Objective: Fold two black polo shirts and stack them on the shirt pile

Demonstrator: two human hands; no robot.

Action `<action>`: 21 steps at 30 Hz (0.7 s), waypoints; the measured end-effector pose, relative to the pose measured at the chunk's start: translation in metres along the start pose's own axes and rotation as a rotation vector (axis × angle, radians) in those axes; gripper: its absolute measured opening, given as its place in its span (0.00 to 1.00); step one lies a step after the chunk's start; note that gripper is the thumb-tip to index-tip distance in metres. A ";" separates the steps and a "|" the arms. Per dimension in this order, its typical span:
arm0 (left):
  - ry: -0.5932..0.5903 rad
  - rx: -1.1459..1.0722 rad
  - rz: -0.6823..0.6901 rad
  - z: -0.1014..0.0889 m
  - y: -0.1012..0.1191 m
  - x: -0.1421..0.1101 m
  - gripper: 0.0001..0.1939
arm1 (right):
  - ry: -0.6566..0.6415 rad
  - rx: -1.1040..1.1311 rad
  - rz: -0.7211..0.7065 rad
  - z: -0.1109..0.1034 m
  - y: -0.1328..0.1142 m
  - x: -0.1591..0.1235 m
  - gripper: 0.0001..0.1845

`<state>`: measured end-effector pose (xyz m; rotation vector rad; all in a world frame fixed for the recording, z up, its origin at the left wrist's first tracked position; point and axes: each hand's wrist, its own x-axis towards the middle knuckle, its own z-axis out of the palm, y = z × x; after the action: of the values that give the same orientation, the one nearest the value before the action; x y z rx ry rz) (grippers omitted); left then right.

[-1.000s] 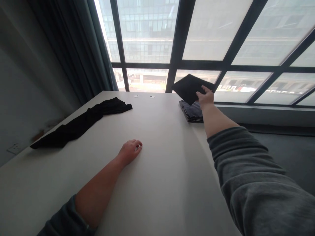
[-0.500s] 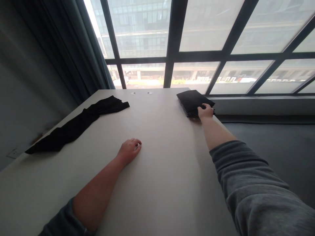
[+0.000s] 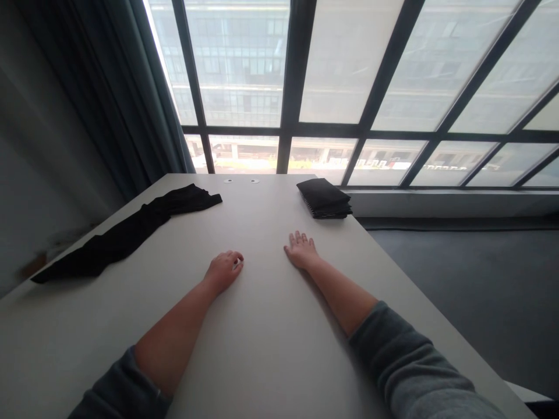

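My right hand [image 3: 301,250] lies palm down on the white table [image 3: 262,326], its fingers spread and holding nothing. Just beyond it, at the table's far right edge, sits a black layered stack [image 3: 324,198] with a pale toothed line down its left side; whether it is folded cloth or bound sheets I cannot tell. My left hand [image 3: 223,272] rests on the tabletop near the middle, fingers loosely bent and a gap showing between thumb and forefinger. Along the table's left side stretches a long, crumpled black cloth [image 3: 131,230], apart from both hands.
Two small round white fittings [image 3: 254,181] are set near the table's far edge. Behind stands a large window with dark frames [image 3: 288,87], and a dark curtain [image 3: 113,87] hangs at the left. Grey floor [image 3: 458,279] lies beyond the table's right edge.
My right hand has let go of the black stack and moved left and nearer, down flat onto the table. My left hand stays about where it was. The view has tilted up slightly.
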<state>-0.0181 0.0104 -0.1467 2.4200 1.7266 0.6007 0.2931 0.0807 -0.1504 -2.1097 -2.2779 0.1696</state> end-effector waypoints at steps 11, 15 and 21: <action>0.062 0.098 0.058 0.001 0.008 -0.042 0.17 | -0.087 0.036 -0.379 -0.008 -0.024 -0.118 0.44; 0.023 0.071 0.137 0.002 -0.001 -0.064 0.23 | -0.065 0.043 -0.381 -0.003 -0.020 -0.140 0.42; -0.090 0.082 0.067 -0.006 -0.004 -0.070 0.27 | -0.017 0.052 -0.400 0.006 -0.015 -0.134 0.41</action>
<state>-0.0435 -0.0539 -0.1604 2.5270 1.6718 0.4288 0.2878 -0.0542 -0.1482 -1.5906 -2.6110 0.2304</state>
